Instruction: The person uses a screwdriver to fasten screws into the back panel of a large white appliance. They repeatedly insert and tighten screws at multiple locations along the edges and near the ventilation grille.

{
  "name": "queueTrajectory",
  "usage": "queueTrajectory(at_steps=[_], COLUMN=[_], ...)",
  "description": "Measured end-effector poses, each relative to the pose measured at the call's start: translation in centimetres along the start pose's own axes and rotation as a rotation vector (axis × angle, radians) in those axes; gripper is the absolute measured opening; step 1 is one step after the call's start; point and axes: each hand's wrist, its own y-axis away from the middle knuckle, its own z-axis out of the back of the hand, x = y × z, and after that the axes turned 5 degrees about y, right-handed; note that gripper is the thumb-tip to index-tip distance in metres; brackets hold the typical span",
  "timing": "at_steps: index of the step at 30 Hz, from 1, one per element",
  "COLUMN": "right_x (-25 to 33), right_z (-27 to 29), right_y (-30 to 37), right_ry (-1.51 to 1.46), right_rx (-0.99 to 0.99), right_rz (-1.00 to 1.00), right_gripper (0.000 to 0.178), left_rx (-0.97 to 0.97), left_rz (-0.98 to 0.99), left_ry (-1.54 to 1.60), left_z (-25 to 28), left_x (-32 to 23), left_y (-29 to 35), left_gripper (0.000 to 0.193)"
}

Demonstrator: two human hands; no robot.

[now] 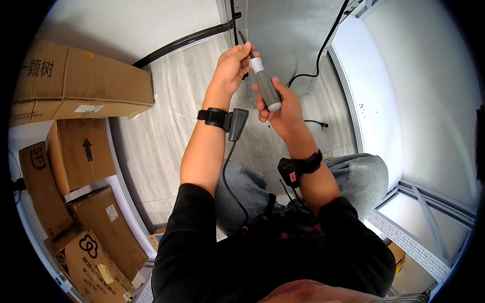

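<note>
Left hand (pixel 233 66): fingers and thumb closed in a pinch on the shaft of the grey-handled screwdriver (pixel 267 87), just above its white collar. Right hand (pixel 286 107): fingers curled round the lower handle, thumb alongside. Screwdriver slants between both hands, tip just beyond the left fingers, near the edge of the metal panel (pixel 290 38); contact at the tip, cannot tell. Black cable (pixel 324 48) beyond the right hand; plug (pixel 324 126) on the floor to its right. Step in hand, my judgement: guiding the shaft. Next move seems to call for a square tip, left fingers steadying, right hand supplying the twist.
</note>
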Motion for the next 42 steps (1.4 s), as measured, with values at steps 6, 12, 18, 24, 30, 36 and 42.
queueTrajectory(at_steps=[6, 12, 18, 24, 30, 36, 42], right_x=[-0.5, -0.4, -0.1, 0.1, 0.8, 8.8, 20.7], right_z=[-1.0, -1.2, -0.4, 0.0, 0.6, 2.8, 5.0], right_y=[0.1, 0.2, 0.5, 1.1, 2.0, 4.0, 7.7], right_ry=[0.341, 0.102, 0.021, -0.038, 0.043, 0.761, 1.34], right_rx=[-0.205, -0.182, -0.055, 0.064, 0.01, -0.069, -0.037], right_rz=[0.085, 0.069, -0.002, 0.01, -0.024, 0.08, 0.194], right_gripper=[0.028, 0.031, 0.042, 0.045, 0.04, 0.032, 0.03], left_rx=[-0.028, -0.059, -0.042, -0.013, 0.08, 0.371, 0.487], left_rz=[0.021, 0.024, 0.016, 0.005, 0.005, -0.101, -0.147], left_ry=[-0.062, -0.07, -0.03, -0.003, 0.042, 0.185, 0.187], left_z=[0.1, -0.3, -0.3, 0.2, 0.4, -0.8, -7.8], left_x=[0.0, -0.4, -0.6, -0.2, 0.3, -0.2, 1.1], left_y=[0.5, 0.8, 1.1, 0.6, 0.2, 0.4, 2.1], left_gripper=[0.023, 0.021, 0.02, 0.02, 0.02, 0.018, 0.022])
